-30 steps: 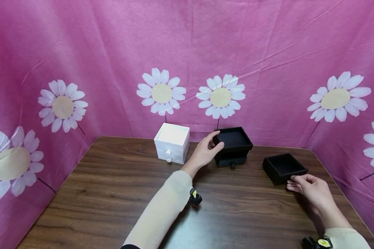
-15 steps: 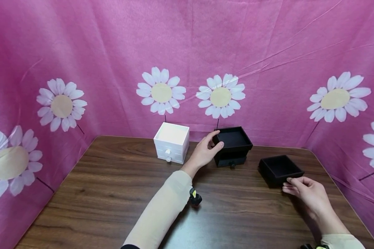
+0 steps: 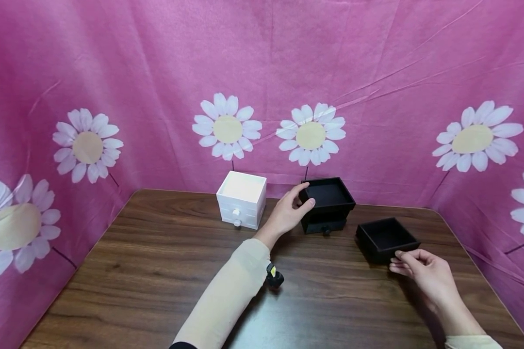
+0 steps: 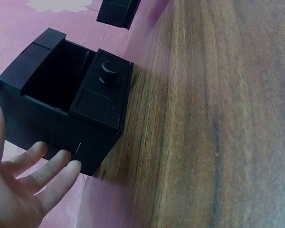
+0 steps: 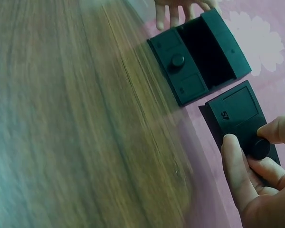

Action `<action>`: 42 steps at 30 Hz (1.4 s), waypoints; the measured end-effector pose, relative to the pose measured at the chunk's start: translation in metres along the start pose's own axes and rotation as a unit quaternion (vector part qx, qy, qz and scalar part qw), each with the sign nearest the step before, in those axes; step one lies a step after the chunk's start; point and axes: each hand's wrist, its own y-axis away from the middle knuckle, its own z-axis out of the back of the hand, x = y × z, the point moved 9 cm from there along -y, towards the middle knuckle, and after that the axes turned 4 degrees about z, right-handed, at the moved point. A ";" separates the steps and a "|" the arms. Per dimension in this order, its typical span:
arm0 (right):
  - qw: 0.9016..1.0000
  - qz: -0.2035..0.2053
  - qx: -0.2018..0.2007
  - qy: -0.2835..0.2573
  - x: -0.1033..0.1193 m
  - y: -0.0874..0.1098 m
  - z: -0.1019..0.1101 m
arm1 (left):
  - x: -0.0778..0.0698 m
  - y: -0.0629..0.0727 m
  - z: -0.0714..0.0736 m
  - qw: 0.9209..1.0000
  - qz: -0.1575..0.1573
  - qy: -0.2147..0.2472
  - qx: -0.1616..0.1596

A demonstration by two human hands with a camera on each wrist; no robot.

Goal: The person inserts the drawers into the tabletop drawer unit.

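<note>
A small black drawer cabinet (image 3: 327,198) stands at the back of the table, its upper slot bare and its lower drawer (image 4: 102,90) pushed in, round knob facing out. My left hand (image 3: 286,212) rests against the cabinet's left side, thumb near the front and fingers spread along the wall. To the right, my right hand (image 3: 428,271) holds a loose black drawer (image 3: 386,237) by its front. In the right wrist view, thumb and fingers pinch the drawer's round knob (image 5: 259,148). The inside of this drawer looks dark, with nothing visible in it.
A white drawer cabinet (image 3: 241,199) with two knobs stands left of the black one, near my left forearm. The wooden table (image 3: 157,271) ends at a pink flowered cloth (image 3: 157,97) behind and at both sides.
My right hand has moved left with the loose drawer, bringing it closer to the black cabinet. The left hand and both cabinets have stayed in place.
</note>
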 end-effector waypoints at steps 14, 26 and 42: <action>1.000 0.021 -0.010 -0.009 0.010 0.006 -0.022 | -0.003 -0.003 0.002 1.000 -0.007 -0.002 -0.013; 1.000 0.015 -0.007 -0.013 0.009 0.012 -0.041 | -0.003 -0.003 0.000 1.000 -0.005 -0.010 -0.008; 1.000 0.024 -0.015 0.000 0.005 0.018 -0.065 | -0.002 -0.002 0.000 1.000 -0.004 -0.004 -0.006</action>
